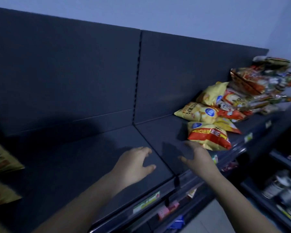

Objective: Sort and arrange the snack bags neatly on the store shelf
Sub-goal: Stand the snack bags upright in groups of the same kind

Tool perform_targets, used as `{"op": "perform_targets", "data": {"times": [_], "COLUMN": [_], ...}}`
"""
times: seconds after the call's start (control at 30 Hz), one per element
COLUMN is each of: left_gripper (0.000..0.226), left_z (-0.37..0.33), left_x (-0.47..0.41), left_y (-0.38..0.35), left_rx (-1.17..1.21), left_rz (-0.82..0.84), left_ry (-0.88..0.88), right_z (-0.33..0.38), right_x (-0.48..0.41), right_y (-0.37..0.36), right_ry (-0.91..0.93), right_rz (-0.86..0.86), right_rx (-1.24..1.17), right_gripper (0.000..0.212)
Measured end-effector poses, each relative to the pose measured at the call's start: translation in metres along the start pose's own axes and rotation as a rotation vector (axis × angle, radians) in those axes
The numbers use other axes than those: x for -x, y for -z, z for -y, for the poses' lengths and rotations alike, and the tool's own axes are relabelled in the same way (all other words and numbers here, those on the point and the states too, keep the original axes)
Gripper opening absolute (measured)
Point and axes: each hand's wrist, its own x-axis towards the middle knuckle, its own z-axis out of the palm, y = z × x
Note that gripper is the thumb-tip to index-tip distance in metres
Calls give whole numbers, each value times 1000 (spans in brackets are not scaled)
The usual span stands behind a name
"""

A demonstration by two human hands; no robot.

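Where snack bags (225,106) crowd the shelf (91,157), left hand (134,165), right hand (198,157): fingers (191,145) spread, empty.

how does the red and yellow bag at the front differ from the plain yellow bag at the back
The red and yellow bag has a broad red band; the plain yellow bag is almost all yellow. The red and yellow bag lies flat on the shelf near the right hand; the plain yellow bag leans tilted on other bags by the back panel. Both are puffy and carry a round blue logo.
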Motion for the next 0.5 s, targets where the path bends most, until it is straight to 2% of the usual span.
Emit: {"op": "perform_targets", "data": {"times": [0.17,0.27,0.33,0.43,0.5], "left_gripper": [58,73,78,51,37], "left_z": [-40,-56,-66,-70,-58], "left_x": [-103,-156,-180,-203,-210], "left_y": [-41,-75,-94,-109,-110], "left_rx": [57,205,315,466,580], "left_rz": [89,198,219,129,58], "left_ry": [30,138,202,231,284], "right_z": [-81,-126,-149,-162,-157], "right_x": [-55,-92,-112,-127,-128], "right_y": [38,58,64,58,48], "right_ry": [-81,-121,-147,-131,-98], "right_rz": [-174,-184,-93,179,292], "right_rx": [50,80,114,146,176], "right_gripper": [61,64,69,80,93]}}
